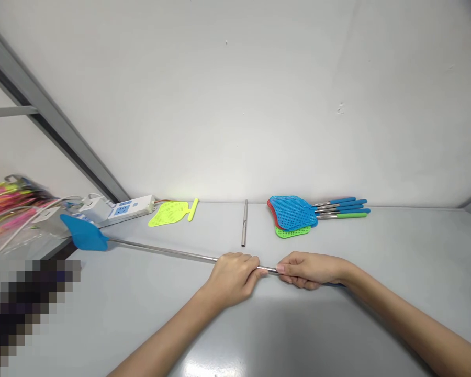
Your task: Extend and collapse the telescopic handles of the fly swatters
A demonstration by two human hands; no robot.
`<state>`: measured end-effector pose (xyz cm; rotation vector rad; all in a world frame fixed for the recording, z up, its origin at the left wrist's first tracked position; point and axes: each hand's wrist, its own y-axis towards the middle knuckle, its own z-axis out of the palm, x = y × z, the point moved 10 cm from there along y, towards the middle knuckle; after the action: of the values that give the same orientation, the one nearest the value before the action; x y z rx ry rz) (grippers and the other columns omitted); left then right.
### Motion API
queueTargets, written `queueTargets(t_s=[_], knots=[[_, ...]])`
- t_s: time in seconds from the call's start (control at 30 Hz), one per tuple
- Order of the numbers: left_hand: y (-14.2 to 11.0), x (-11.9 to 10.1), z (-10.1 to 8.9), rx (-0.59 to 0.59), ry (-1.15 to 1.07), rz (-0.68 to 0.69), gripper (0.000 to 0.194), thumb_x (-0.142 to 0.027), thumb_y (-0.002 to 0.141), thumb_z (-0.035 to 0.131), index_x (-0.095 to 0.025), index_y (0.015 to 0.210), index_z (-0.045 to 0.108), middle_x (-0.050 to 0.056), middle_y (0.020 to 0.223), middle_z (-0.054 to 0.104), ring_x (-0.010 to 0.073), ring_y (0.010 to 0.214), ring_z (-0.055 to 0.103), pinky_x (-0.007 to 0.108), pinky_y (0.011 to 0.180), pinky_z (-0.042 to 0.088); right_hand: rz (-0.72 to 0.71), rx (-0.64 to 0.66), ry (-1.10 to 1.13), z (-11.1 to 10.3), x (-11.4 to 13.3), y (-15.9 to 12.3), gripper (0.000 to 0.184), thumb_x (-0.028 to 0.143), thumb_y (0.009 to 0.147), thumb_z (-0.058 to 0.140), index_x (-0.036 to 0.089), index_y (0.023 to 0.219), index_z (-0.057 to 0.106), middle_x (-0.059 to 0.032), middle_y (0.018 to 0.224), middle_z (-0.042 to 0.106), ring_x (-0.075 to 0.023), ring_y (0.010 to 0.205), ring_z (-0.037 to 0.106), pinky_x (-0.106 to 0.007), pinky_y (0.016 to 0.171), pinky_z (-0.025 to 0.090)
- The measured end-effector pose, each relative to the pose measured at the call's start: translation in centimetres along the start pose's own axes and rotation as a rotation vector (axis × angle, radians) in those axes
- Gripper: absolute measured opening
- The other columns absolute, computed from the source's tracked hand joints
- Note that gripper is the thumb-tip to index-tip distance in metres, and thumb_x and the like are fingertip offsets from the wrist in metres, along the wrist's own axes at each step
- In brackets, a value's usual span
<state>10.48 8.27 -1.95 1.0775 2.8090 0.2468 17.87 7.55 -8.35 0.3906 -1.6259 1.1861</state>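
Note:
Both my hands grip one long fly swatter with a blue head (pixel 84 234) and an extended telescopic metal rod (pixel 160 250). My left hand (pixel 231 277) is closed round the rod near its middle. My right hand (pixel 308 269) is closed on the handle end, where a bit of blue grip shows behind the wrist. The swatter lies low across the grey table (pixel 259 335), with its head pointing left over the table's edge.
A stack of blue, red and green swatters (pixel 294 214) with blue and green handles lies at the back right. A loose metal rod (pixel 244 222) and a yellow swatter head (pixel 170 213) lie at the back. A white power strip (pixel 129 208) and packaged items (pixel 8 201) sit left.

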Motion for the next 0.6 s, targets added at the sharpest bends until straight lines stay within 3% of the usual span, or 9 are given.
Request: queueTargets(t_s=[0.6], knots=[[0.13,0.71,0.03,0.057,0.037,0.021,0.033,-0.037,0.088,0.029,-0.019,0.067,0.046,-0.002,0.061,0.059,0.0137,0.054,0.054,0.025,0.047,0.027,-0.011,-0.004,0.010,0.03,0.45,-0.09,0.040,0.054,0.079,0.041,0.016,0.067,0.041,0.0080,0.051,0.027,-0.0022,0.038,0.018,-0.016,0.033,0.014]])
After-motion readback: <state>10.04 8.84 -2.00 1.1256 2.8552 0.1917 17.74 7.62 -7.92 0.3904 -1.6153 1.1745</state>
